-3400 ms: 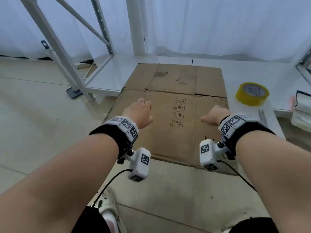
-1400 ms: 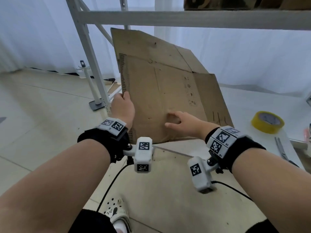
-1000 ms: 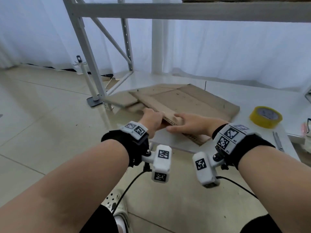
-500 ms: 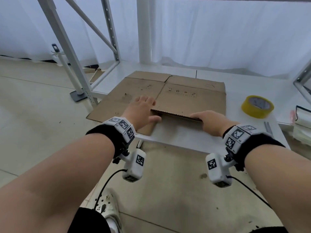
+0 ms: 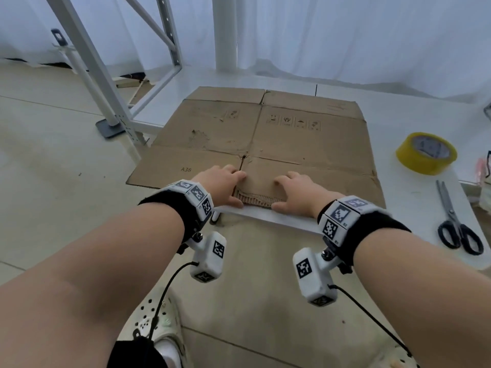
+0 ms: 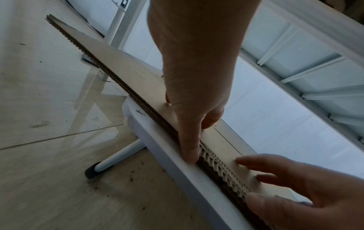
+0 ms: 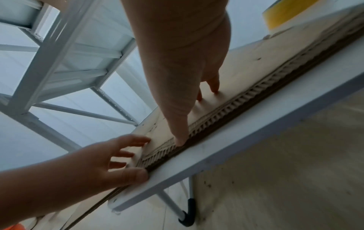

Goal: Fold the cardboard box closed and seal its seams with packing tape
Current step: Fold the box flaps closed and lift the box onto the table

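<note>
The flattened brown cardboard box (image 5: 305, 144) lies on the white table (image 5: 414, 197), its left part overhanging the table's end. Both hands are at the middle of its near edge. My left hand (image 5: 231, 188) has its fingers on top of the near flap and its thumb against the corrugated edge (image 6: 208, 157). My right hand (image 5: 289, 192) grips the same flap a hand's width to the right, thumb tip at the edge (image 7: 180, 142). Between the thumbs the top layer stands slightly up from the layer below. The yellow packing tape roll (image 5: 426, 152) lies at the right.
Black-handled scissors (image 5: 454, 219) lie on the table near the right front edge. A white metal rack (image 5: 87, 62) stands at the left behind the box. A white curtain closes the back. Tiled floor and my shoe are below the table edge.
The cardboard was lifted upright, turned over and laid flat on the table. Since then my hands have drawn closer together at its near edge, and the top layer there has risen a little.
</note>
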Available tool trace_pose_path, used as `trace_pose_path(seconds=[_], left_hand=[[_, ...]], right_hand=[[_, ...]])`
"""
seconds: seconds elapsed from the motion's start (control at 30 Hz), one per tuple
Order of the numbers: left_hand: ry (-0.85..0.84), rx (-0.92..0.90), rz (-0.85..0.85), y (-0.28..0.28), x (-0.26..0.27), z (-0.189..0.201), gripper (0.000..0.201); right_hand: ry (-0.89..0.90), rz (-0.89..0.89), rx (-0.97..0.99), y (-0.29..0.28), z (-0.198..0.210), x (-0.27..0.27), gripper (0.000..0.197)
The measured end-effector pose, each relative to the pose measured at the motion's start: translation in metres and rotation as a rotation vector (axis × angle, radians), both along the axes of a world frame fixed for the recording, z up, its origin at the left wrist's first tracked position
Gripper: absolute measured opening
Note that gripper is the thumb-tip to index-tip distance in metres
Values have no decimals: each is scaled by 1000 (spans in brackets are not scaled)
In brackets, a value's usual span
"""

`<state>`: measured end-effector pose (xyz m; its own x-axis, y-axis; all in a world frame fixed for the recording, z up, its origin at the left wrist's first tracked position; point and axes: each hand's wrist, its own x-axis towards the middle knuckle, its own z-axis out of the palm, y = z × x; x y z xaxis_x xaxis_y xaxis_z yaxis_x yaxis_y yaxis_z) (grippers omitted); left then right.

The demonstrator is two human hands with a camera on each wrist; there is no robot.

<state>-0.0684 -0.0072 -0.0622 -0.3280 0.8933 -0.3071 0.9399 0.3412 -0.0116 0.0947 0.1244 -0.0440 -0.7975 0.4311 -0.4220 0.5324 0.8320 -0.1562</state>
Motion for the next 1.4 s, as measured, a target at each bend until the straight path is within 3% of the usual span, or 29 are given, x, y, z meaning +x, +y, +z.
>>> trace_pose_path(seconds=[0.23,0.5,0.77,0.87,1.0,1.07,1.2,1.4], left_hand=[[-59,16,72,-23,-27,2,82],[250,-24,-130,-32,-28,5,50],[334,0,-176,-38,-25,6,38],[334,78,-248,-44,-32,6,38],[241,373,-308,-48,-38,15,35],[267,352,-257,-44,-35,20,33],[281,165,-4,-38,-22,12,55],[226,231,123,-33,-22,48,39]], right_hand=[[-78,20,68,-2,-4,-22,95],[-12,43,114,-5,-1,-18,84],[-32,51,136,-7,2,-19,82],[-43,51,133,-7,2,-21,81],[-66,41,127,-8,0,-24,77],[-71,37,131,-9,0,-25,75],[-76,23,121,-9,-1,-24,78],[-76,20,84,-16,6,-8,100]])
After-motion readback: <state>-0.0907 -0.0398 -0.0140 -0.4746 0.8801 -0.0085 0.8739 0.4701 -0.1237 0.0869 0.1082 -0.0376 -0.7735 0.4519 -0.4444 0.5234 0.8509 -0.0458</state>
